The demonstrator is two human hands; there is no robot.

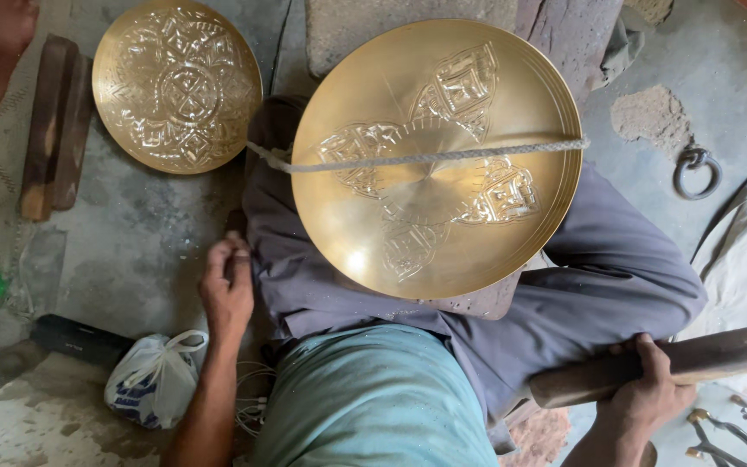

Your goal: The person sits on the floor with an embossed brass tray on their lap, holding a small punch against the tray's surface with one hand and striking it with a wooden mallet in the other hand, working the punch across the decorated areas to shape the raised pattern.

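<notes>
A large brass plate (443, 112) with partly engraved patterns rests over my lap, held by a pale rope (425, 157) stretched across it. My right hand (650, 393) grips a thick wooden handle (702, 359) at the lower right. My left hand (226, 290) is down on the floor beside my grey trouser leg (616, 277), fingers curled and pinched together; whether anything small sits between them is unclear. A second, fully engraved brass plate (176, 85) lies on the floor at the upper left.
Two wooden blocks (54, 121) lie at the far left. A white plastic bag (156, 379) and a dark bar (79, 339) sit by my left forearm. A metal ring (696, 169) lies on the floor at right, several metal tools (737, 432) at the lower right corner.
</notes>
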